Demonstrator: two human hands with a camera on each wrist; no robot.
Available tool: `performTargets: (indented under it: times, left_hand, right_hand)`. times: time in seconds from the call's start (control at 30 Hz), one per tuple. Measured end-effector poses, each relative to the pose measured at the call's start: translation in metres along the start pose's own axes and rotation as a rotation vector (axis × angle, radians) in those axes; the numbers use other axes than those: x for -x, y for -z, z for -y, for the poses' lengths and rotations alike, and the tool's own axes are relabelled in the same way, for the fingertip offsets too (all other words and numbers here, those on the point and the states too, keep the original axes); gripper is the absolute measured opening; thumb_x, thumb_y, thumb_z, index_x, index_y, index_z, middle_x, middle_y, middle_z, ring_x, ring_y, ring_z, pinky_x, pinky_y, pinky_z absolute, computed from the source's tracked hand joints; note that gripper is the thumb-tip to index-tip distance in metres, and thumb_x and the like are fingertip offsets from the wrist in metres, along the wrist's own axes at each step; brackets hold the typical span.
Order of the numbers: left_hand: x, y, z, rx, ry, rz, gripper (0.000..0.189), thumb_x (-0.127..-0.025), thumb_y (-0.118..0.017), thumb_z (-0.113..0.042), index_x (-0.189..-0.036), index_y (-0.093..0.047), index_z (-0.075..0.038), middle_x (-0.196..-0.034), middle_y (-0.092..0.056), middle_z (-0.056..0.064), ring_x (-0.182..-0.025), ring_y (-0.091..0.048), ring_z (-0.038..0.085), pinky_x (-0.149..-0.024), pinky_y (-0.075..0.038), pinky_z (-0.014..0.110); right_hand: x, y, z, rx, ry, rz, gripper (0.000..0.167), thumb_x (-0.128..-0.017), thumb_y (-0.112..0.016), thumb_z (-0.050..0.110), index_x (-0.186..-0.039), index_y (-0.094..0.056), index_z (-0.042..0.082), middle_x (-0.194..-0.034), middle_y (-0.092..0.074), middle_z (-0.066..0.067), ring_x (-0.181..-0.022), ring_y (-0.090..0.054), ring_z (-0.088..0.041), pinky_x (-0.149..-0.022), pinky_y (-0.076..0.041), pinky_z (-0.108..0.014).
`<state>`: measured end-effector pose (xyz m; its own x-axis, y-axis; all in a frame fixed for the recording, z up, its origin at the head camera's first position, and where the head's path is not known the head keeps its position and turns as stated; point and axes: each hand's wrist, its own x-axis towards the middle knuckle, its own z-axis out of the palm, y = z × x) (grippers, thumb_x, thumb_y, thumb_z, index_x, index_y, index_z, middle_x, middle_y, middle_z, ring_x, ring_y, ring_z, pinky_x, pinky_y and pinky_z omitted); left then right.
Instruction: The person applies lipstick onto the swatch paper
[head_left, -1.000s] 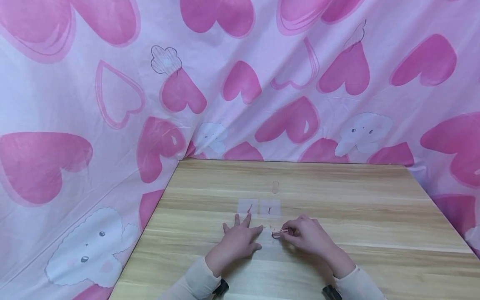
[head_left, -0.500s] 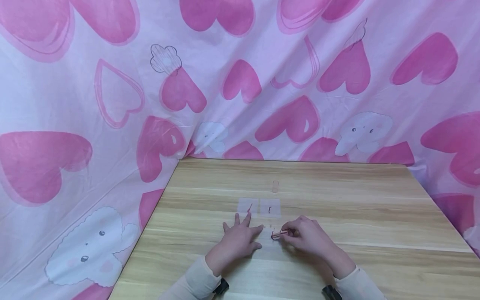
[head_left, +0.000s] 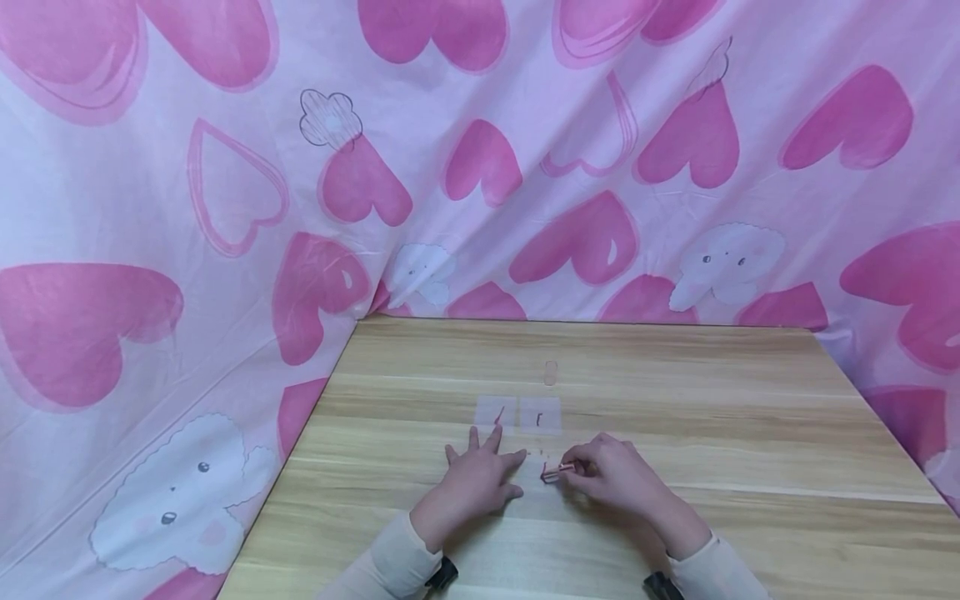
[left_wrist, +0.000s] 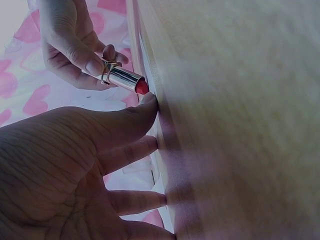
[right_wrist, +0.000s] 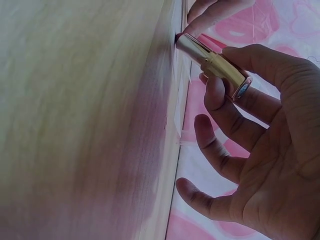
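Observation:
My right hand [head_left: 618,473] pinches a lipstick [right_wrist: 212,60] by its gold base, between thumb and fingers. Its red tip [left_wrist: 142,87] points down at the tabletop, close by my left thumb. My left hand [head_left: 474,483] rests on the table with its fingers spread, and the fingertips press the surface in the left wrist view. Small red marks [head_left: 542,454] show between the two hands. Beyond them lie two pale square sheets side by side: the left sheet [head_left: 486,410] bears a slanted red stroke, the right sheet [head_left: 551,410] a short hooked one.
A small clear oblong thing with a pinkish outline [head_left: 551,372] lies farther back on the wooden table [head_left: 712,375]. A pink heart-printed cloth [head_left: 480,242] hangs behind the table and along its left side.
My right hand has shifted the lipstick tip slightly toward me and to the left, and a red stroke now shows by the tip. The left hand stays in place.

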<state>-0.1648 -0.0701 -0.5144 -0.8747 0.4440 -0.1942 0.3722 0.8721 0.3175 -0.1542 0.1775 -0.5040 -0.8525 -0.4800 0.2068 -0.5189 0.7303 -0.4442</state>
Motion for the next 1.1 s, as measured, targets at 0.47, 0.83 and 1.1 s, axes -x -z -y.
performTargets:
  times: [0.47, 0.83, 1.1]
  left_hand:
    - [0.0019, 0.0, -0.0008, -0.007, 0.004, 0.0, 0.056, -0.089, -0.072, -0.05, -0.141, -0.059, -0.036, -0.16, -0.032, 0.018, -0.14, -0.026, 0.06, -0.094, -0.022, 0.087]
    - [0.0014, 0.0003, -0.0003, -0.007, 0.002, -0.007, 0.055, -0.088, -0.072, -0.05, -0.14, -0.06, -0.035, -0.159, -0.034, 0.019, -0.139, -0.027, 0.06, -0.094, -0.023, 0.086]
    - [0.0011, 0.0001, -0.0001, -0.007, 0.005, 0.002, 0.055, -0.089, -0.072, -0.05, -0.141, -0.059, -0.036, -0.16, -0.033, 0.018, -0.14, -0.026, 0.059, -0.094, -0.022, 0.087]
  right_hand:
    - [0.0024, 0.0011, 0.0033, -0.004, -0.034, 0.033, 0.005, -0.087, -0.078, 0.03, -0.091, -0.076, 0.028, -0.067, -0.048, 0.024, -0.069, -0.045, -0.002, -0.061, -0.036, -0.024]
    - [0.0036, -0.0008, 0.0025, -0.004, -0.03, 0.033, 0.005, -0.087, -0.078, 0.029, -0.092, -0.076, 0.028, -0.068, -0.048, 0.025, -0.07, -0.046, -0.003, -0.062, -0.036, -0.024]
    - [0.0046, -0.0001, 0.0059, -0.018, -0.033, 0.038, 0.005, -0.086, -0.078, 0.028, -0.091, -0.076, 0.028, -0.067, -0.048, 0.024, -0.069, -0.046, -0.004, -0.061, -0.037, -0.022]
